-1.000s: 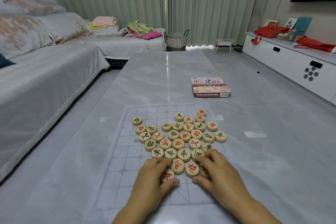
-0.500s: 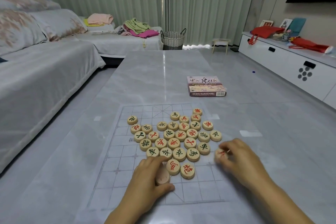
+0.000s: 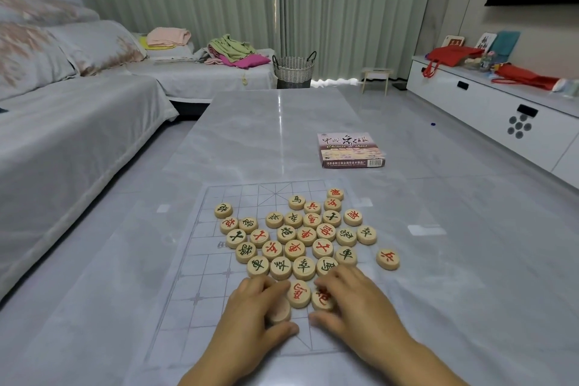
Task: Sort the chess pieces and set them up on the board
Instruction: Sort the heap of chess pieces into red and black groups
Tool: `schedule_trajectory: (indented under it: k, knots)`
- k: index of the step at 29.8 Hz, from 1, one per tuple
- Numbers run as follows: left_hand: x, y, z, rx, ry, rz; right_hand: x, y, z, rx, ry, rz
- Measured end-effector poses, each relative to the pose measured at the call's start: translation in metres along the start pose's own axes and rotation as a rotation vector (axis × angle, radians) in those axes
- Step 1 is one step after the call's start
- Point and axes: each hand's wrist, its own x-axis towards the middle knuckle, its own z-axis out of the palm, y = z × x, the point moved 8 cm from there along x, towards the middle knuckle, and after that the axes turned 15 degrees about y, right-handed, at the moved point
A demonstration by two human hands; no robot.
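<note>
Left hand pinches a disc on edge; right hand seems to grip a red disc. A slip could scatter the pile.

chess pieces: 32 (15 red, 16 black, 1 unreadable) | board: 1 | box: 1

The box on your bench reads "Chinese chess" in Latin script, under four large characters, probably 中国象棋. The small print along its front edge is too fine to read. Your chess pieces each carry one character, red or dark. You can read 馬 on a far piece, 兵 in red on its neighbour and 車 on a right-hand piece.
</note>
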Motion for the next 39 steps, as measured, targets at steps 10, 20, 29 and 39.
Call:
schedule_trajectory:
  k: [10, 20, 29, 39]
  knots:
    - [-0.001, 0.003, 0.0, -0.005, -0.049, 0.014, 0.008, 0.074, -0.047, -0.004, 0.087, 0.348]
    - [-0.003, 0.006, 0.001, -0.034, -0.038, -0.013, -0.014, 0.012, 0.0, 0.109, -0.193, 0.159]
    - [-0.002, -0.003, -0.008, -0.027, -0.049, -0.064, 0.016, 0.079, -0.038, -0.102, 0.131, 0.268]
    - [-0.003, 0.0, -0.005, -0.05, -0.084, -0.069, -0.01, 0.042, -0.024, 0.076, -0.267, 0.215]
